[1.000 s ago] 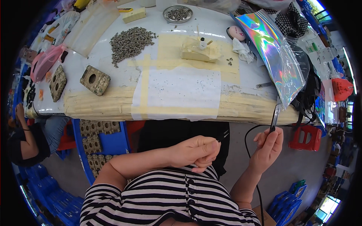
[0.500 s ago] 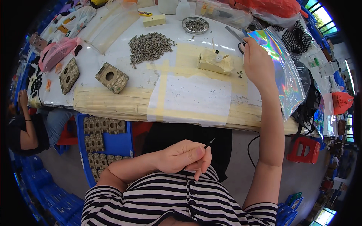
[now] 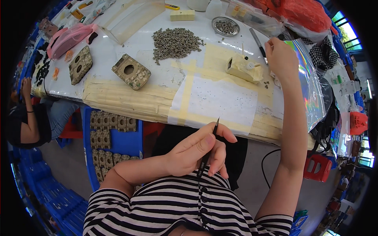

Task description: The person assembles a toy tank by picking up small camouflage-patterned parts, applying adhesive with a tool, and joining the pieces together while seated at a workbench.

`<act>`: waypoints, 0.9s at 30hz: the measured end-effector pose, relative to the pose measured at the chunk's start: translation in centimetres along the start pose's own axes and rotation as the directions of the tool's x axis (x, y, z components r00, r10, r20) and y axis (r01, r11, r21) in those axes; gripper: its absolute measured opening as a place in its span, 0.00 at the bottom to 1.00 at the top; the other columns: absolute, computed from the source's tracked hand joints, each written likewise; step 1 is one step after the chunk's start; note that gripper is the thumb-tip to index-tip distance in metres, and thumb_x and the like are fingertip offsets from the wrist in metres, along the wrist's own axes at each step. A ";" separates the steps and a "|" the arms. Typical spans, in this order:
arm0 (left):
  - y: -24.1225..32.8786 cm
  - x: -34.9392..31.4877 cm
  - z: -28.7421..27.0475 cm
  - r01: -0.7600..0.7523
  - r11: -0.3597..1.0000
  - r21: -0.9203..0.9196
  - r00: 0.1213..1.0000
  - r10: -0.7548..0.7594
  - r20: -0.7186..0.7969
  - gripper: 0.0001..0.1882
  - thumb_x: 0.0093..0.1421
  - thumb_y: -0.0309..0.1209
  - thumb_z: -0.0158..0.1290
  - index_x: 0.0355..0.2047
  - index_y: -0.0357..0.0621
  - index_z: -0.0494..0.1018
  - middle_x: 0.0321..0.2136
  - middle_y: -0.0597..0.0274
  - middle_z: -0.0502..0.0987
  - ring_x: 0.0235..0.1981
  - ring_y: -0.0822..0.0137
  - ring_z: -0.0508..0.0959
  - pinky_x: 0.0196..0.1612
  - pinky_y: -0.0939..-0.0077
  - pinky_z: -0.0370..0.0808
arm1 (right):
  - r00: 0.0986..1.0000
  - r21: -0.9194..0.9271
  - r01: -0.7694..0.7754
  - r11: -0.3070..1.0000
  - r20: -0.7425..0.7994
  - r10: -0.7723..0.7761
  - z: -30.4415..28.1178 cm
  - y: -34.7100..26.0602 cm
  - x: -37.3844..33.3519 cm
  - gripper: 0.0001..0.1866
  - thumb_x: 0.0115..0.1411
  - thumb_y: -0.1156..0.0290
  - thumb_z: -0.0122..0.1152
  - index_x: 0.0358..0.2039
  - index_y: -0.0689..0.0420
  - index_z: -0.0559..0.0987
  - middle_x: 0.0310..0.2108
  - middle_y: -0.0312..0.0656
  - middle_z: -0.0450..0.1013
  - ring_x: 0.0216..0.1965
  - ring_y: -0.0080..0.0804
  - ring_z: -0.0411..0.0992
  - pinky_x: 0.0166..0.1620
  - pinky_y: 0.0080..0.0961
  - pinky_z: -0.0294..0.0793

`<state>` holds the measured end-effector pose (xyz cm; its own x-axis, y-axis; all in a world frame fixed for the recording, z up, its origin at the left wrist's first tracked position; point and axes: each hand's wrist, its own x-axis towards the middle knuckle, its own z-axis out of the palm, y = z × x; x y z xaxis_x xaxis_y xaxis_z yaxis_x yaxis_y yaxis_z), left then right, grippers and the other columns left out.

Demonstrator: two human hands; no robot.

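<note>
My left hand (image 3: 197, 151) is closed around slim black tweezers (image 3: 203, 163) in front of my body, their pointed tip rising above the thumb. At the table's right side, my right hand (image 3: 282, 59) has its fingers bent downward beside the shiny rainbow-coloured film bag (image 3: 305, 72). The back of the hand hides what its fingertips grip, if anything. Just left of it lies a narrow grey tool (image 3: 258, 44). Nearby stands a block wrapped in yellowish tape (image 3: 242, 70), with a small bottle (image 3: 250, 66) on it. White paper (image 3: 216, 100) dotted with tiny specks is taped at the front edge.
A heap of small metallic parts (image 3: 175, 43) lies mid-table; a round dish (image 3: 237, 28) holds more. Two camouflage-patterned housings (image 3: 131, 71) sit on the left. A blue tray (image 3: 132, 147) with several similar housings is below. Another person (image 3: 29, 122) sits at far left.
My left hand has risen slightly, and more of the tweezers shows. My right hand has shifted away from the grey tool toward the film bag. The whole view has swung a little leftward.
</note>
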<state>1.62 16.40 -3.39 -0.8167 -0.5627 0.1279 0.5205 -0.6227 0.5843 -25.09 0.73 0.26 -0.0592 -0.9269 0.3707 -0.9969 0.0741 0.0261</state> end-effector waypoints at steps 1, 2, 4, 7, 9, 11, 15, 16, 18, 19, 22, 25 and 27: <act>-0.1 0.2 0.1 -0.031 0.999 -0.011 0.999 0.031 -0.037 0.20 0.68 0.44 0.28 0.48 0.41 0.57 0.21 0.58 0.70 0.25 0.68 0.72 0.42 0.65 0.74 | 0.992 0.050 0.062 0.997 -0.109 -0.056 -1.3 0.0 -0.6 0.12 0.59 0.64 0.49 0.31 0.60 0.76 0.30 0.47 0.75 0.30 0.44 0.74 0.36 0.39 0.71; -0.2 0.3 0.2 -0.063 0.998 -0.020 0.995 0.061 -0.074 0.19 0.68 0.44 0.27 0.46 0.42 0.57 0.22 0.56 0.72 0.27 0.67 0.74 0.46 0.63 0.73 | 0.970 0.093 0.127 0.987 -0.221 -0.104 -3.0 0.0 -1.6 0.11 0.59 0.66 0.50 0.33 0.60 0.76 0.30 0.46 0.75 0.29 0.41 0.74 0.34 0.36 0.71; -0.1 0.1 -0.6 -0.098 0.969 -0.229 0.995 0.087 -0.057 0.17 0.68 0.43 0.25 0.45 0.47 0.58 0.37 0.46 0.74 0.45 0.58 0.74 0.56 0.59 0.64 | 0.960 0.364 0.181 0.914 -0.269 -0.083 -7.2 -2.8 -4.2 0.07 0.58 0.73 0.51 0.34 0.60 0.77 0.26 0.44 0.74 0.25 0.37 0.71 0.30 0.28 0.70; 0.0 0.8 -1.1 -0.129 0.910 -0.394 0.991 0.135 -0.013 0.17 0.68 0.44 0.23 0.44 0.53 0.59 0.53 0.53 0.68 0.62 0.55 0.57 0.63 0.58 0.54 | 0.897 0.535 0.420 0.733 -0.368 -0.245 -10.8 -5.1 -10.4 0.10 0.50 0.78 0.54 0.33 0.58 0.79 0.22 0.37 0.71 0.21 0.29 0.67 0.28 0.24 0.68; 0.0 1.2 -0.4 -0.119 0.881 -0.458 0.993 0.098 -0.070 0.17 0.68 0.45 0.23 0.44 0.54 0.60 0.57 0.55 0.63 0.64 0.57 0.53 0.64 0.59 0.52 | 0.770 0.451 0.635 0.627 -0.313 -0.556 -12.1 -6.8 -13.6 0.16 0.44 0.80 0.56 0.35 0.49 0.78 0.25 0.32 0.68 0.24 0.25 0.65 0.30 0.22 0.66; -0.3 1.6 0.3 -0.075 0.881 -0.468 0.997 0.061 -0.045 0.19 0.68 0.45 0.23 0.43 0.53 0.62 0.62 0.55 0.55 0.65 0.58 0.48 0.65 0.60 0.49 | 0.689 0.313 0.722 0.617 -0.251 -0.680 -12.1 -7.8 -15.2 0.19 0.42 0.83 0.60 0.34 0.44 0.76 0.27 0.31 0.66 0.25 0.26 0.63 0.30 0.23 0.65; -1.7 1.2 0.9 0.035 0.913 -0.407 0.999 -0.046 -0.017 0.17 0.69 0.42 0.29 0.46 0.47 0.62 0.48 0.62 0.66 0.49 0.73 0.66 0.54 0.76 0.62 | 0.560 0.048 0.819 0.572 -0.286 -0.778 -9.6 -7.5 -16.6 0.21 0.41 0.84 0.62 0.31 0.42 0.70 0.25 0.29 0.63 0.26 0.23 0.62 0.31 0.23 0.66; -1.7 1.2 1.1 0.045 0.922 -0.384 0.999 -0.053 -0.010 0.16 0.69 0.42 0.30 0.46 0.46 0.62 0.46 0.63 0.66 0.49 0.73 0.66 0.54 0.77 0.62 | 0.523 -0.005 0.833 0.553 -0.314 -0.792 -9.4 -7.5 -16.5 0.21 0.42 0.85 0.62 0.31 0.43 0.69 0.24 0.28 0.62 0.25 0.23 0.62 0.31 0.23 0.66; -1.7 1.1 1.2 0.053 0.941 -0.333 0.998 -0.062 -0.017 0.16 0.69 0.41 0.32 0.46 0.45 0.61 0.45 0.63 0.65 0.49 0.73 0.66 0.53 0.77 0.63 | 0.448 -0.113 0.848 0.518 -0.367 -0.815 -8.7 -7.4 -16.5 0.21 0.43 0.87 0.61 0.29 0.44 0.67 0.23 0.28 0.62 0.23 0.22 0.62 0.31 0.22 0.66; -1.6 1.1 1.2 0.051 0.951 -0.306 0.998 -0.062 -0.028 0.16 0.69 0.41 0.32 0.46 0.44 0.61 0.46 0.62 0.64 0.49 0.73 0.66 0.53 0.77 0.63 | 0.437 -0.134 0.846 0.516 -0.381 -0.815 -8.4 -7.4 -16.6 0.21 0.42 0.88 0.61 0.29 0.45 0.67 0.23 0.28 0.63 0.23 0.22 0.62 0.31 0.22 0.66; -1.5 0.8 1.5 0.024 0.958 -0.286 0.997 -0.045 -0.069 0.17 0.68 0.42 0.33 0.45 0.42 0.62 0.48 0.58 0.65 0.49 0.71 0.66 0.53 0.74 0.64 | 0.488 -0.017 0.843 0.537 -0.395 -0.778 -8.6 -7.4 -16.9 0.04 0.56 0.69 0.57 0.28 0.49 0.71 0.23 0.30 0.67 0.23 0.23 0.66 0.29 0.22 0.67; -0.7 1.0 0.7 -0.077 0.988 -0.135 0.996 0.070 -0.058 0.20 0.68 0.43 0.29 0.39 0.41 0.65 0.49 0.45 0.67 0.53 0.60 0.67 0.57 0.65 0.62 | 0.535 0.138 0.838 0.528 -0.404 -0.742 -8.7 -7.4 -17.0 0.29 0.62 0.42 0.35 0.29 0.53 0.75 0.24 0.34 0.72 0.25 0.26 0.70 0.28 0.21 0.69; 0.1 1.0 0.8 -0.129 0.991 -0.031 0.981 0.123 -0.150 0.24 0.68 0.44 0.28 0.36 0.38 0.68 0.43 0.40 0.72 0.49 0.53 0.72 0.56 0.61 0.64 | 0.524 0.196 0.850 0.489 -0.418 -0.743 -9.1 -7.1 -17.0 0.28 0.64 0.45 0.37 0.28 0.54 0.77 0.21 0.35 0.71 0.22 0.24 0.68 0.27 0.17 0.68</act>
<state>0.64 16.20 -2.52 -0.6997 -0.7102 0.0777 0.6292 -0.5611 0.5378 -16.49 19.29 2.20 0.7308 -0.3865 0.5626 -0.5481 -0.8235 0.1462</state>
